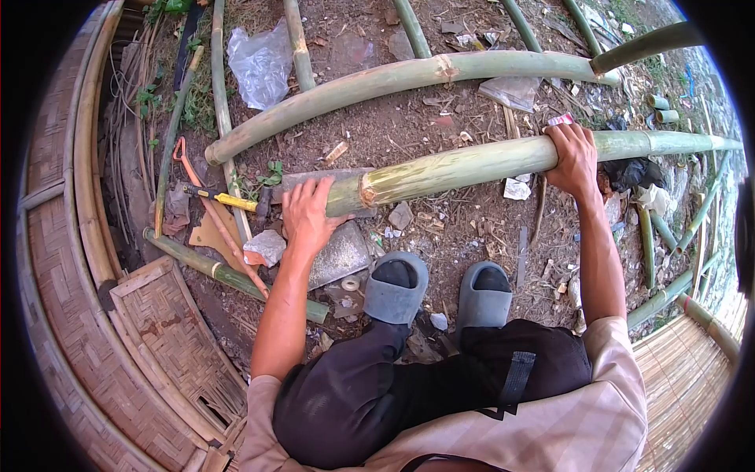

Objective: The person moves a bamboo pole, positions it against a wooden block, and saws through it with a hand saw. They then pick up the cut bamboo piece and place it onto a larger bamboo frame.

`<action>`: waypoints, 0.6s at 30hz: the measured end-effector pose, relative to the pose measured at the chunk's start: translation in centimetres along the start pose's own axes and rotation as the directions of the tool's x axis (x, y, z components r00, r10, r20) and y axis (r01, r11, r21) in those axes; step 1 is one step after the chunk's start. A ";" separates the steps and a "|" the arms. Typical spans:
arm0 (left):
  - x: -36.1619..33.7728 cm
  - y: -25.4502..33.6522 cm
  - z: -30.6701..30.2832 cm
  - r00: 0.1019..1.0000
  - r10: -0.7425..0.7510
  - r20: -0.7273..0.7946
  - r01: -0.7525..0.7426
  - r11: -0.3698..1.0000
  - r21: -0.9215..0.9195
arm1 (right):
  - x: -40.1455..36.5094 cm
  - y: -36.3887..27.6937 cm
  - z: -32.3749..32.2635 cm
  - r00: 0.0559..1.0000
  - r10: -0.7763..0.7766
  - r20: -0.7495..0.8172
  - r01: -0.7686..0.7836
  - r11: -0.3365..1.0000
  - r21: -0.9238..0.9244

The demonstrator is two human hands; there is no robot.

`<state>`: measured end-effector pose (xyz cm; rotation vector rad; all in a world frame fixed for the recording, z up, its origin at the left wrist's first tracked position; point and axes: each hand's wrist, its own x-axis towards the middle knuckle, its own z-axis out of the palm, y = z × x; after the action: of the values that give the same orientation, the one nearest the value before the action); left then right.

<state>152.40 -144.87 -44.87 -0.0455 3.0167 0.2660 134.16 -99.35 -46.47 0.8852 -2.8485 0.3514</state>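
Two hands steady one long green bamboo pole (472, 161), which lies across the dirt ground (440, 236) just beyond the seated person's grey sandals (397, 287). The pole runs from its pale, shaved cut end near the middle of the scene out to the far right. It seems to be kept low and close in front of the knees so that the worked end cannot roll or slide.

The right hand (572, 157) is clenched over the top of the pole well along its length, fingers wrapped down the far side and arm straight, as if bearing down on it. The left hand (309, 211) lies open, palm down with fingers spread, right at the cut end. It touches the pole's end and a flat grey piece (314, 179) beneath it; I cannot tell whether that piece is a blade or a slab.

Just left of that hand a yellow-handled hammer (228, 199) lies within easy reach. A second bamboo pole (377, 82) rests farther off, with a crumpled plastic bag (259, 63) beyond it. A woven bamboo panel (169, 330) sits at the near left.
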 end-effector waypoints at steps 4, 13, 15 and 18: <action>0.0 0.0 0.0 1.000 0.007 -0.008 -0.007 1.000 -0.003 | 0.0 0.0 -0.1 1.000 -0.004 -0.006 0.004 1.000 0.000; 0.0 -0.1 0.1 1.000 0.002 -0.004 -0.002 1.000 0.002 | -0.1 0.1 0.0 1.000 -0.005 0.004 0.005 1.000 -0.002; -0.1 -0.1 0.0 1.000 -0.003 0.001 0.003 1.000 0.007 | 0.0 0.1 -0.1 1.000 -0.003 0.007 0.003 1.000 -0.004; 0.0 -0.1 0.1 1.000 0.002 -0.003 -0.002 1.000 0.005 | 0.0 0.1 -0.1 1.000 -0.003 0.009 0.003 1.000 -0.010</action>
<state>152.43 -144.95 -44.95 -0.0423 3.0208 0.2590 134.16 -99.24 -46.44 0.8916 -2.8542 0.3335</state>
